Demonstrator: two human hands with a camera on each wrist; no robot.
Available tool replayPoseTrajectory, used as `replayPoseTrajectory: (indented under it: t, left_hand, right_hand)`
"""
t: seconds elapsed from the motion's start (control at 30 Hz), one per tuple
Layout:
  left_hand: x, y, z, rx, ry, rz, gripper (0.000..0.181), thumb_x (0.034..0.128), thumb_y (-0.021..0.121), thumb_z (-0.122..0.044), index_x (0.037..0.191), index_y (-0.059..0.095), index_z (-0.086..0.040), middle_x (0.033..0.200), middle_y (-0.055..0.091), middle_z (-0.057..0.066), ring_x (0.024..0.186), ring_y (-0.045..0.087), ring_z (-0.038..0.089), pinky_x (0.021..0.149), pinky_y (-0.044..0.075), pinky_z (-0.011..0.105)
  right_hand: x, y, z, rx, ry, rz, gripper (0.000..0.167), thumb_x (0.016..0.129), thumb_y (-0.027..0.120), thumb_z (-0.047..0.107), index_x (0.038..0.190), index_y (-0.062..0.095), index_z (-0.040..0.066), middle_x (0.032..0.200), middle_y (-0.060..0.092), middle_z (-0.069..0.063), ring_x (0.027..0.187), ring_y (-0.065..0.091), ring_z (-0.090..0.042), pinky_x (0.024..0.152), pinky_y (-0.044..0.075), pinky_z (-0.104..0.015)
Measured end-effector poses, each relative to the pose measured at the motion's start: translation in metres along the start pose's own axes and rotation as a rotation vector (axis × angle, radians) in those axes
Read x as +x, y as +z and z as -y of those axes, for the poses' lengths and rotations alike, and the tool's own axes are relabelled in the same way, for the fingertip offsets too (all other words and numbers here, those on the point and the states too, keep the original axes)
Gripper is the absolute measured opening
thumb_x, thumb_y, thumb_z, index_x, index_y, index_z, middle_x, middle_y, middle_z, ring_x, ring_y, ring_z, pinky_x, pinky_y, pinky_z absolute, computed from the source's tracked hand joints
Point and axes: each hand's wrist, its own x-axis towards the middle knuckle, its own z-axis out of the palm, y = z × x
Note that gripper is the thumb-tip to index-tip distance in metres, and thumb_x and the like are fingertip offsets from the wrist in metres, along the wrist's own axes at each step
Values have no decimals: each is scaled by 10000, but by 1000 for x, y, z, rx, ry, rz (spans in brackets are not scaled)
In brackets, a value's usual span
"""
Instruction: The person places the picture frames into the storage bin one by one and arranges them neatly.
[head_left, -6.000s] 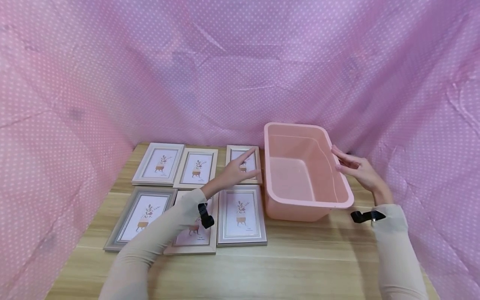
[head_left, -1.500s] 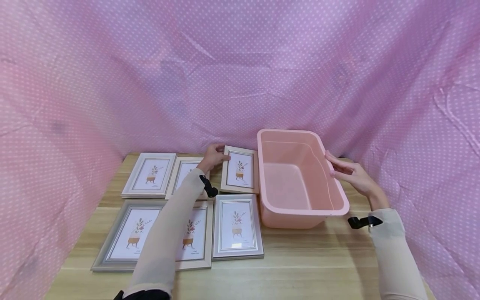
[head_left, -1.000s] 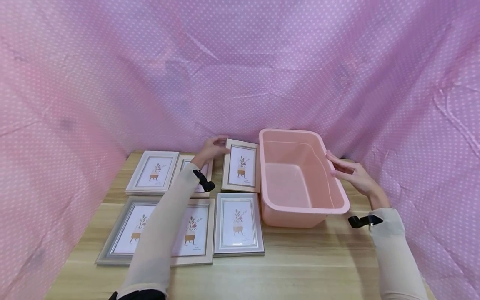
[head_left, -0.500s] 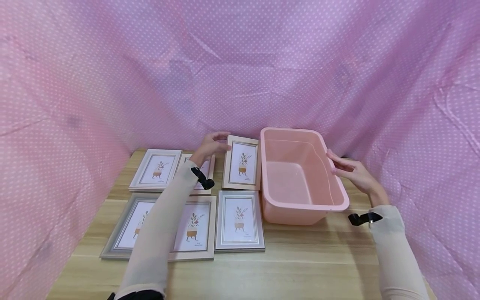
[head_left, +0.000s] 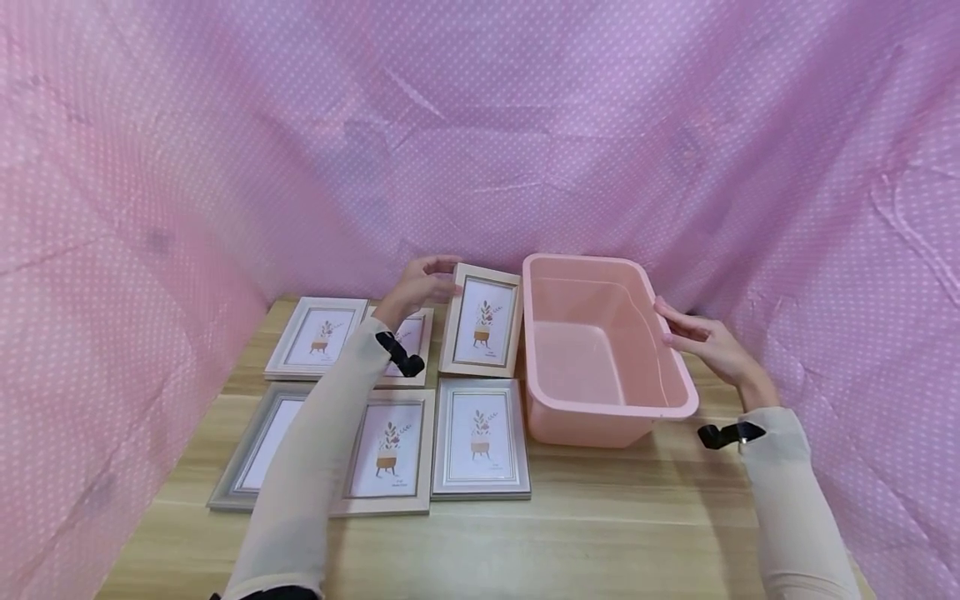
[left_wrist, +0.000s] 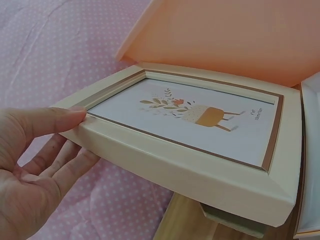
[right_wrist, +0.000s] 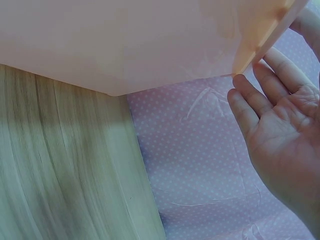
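At the back of the table, my left hand [head_left: 417, 287] pinches the upper left corner of a cream photo frame [head_left: 480, 329]. The left wrist view shows my thumb on the front edge of this frame [left_wrist: 210, 165] and my fingers beneath it. That end is tilted up off the table, and a piece of its back stand shows below. Beside it stands a pink plastic basin [head_left: 573, 408] with nothing in it. My right hand [head_left: 708, 342] holds the basin's right rim, its fingers stretched under the lip [right_wrist: 262, 45] in the right wrist view.
More photo frames lie flat: a white one [head_left: 280, 364] at back left, a cream one [head_left: 427, 350] beside it, a grey one [head_left: 225, 492], another cream one [head_left: 424, 450] and a silver one [head_left: 444, 442] in front. A pink dotted cloth [head_left: 480, 125] hangs behind the wooden table [head_left: 600, 533].
My left hand came from above the frames, took hold of the back cream photo frame's corner and tilted it up progressively. My right hand stays at the basin's rim.
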Motion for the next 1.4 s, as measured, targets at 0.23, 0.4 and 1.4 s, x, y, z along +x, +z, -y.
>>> replayPoseTrajectory:
  t: [0.23, 0.4, 1.4]
  left_hand:
    - [-5, -5, -9, 13, 29, -20, 640, 815, 741, 153, 1402, 585, -50, 1250, 626, 91, 877, 725, 160, 766, 641, 293]
    - [-9, -9, -20, 116, 89, -20, 614, 811, 762, 121, 1377, 606, -60, 1247, 640, 93, 984, 662, 156, 806, 631, 275]
    - [-53, -31, -95, 40, 294, 35, 573, 822, 737, 146, 1353, 615, -31, 1174, 690, 10, 993, 710, 164, 811, 628, 275]
  right_hand:
    - [-1, 1, 1, 14, -9, 16, 560, 995, 614, 7, 1506, 390, -40, 1612, 345, 25, 1332, 432, 157, 1050, 371, -19]
    - [-1, 1, 1, 24, -25, 14, 555, 995, 607, -4, 1505, 391, -41, 1619, 335, 5, 1345, 430, 143, 1059, 367, -23]
    - [-1, 1, -2, 194, -37, 44, 550, 986, 566, -85, 1496, 359, -85, 1608, 359, 52, 1359, 446, 115, 1078, 369, -41]
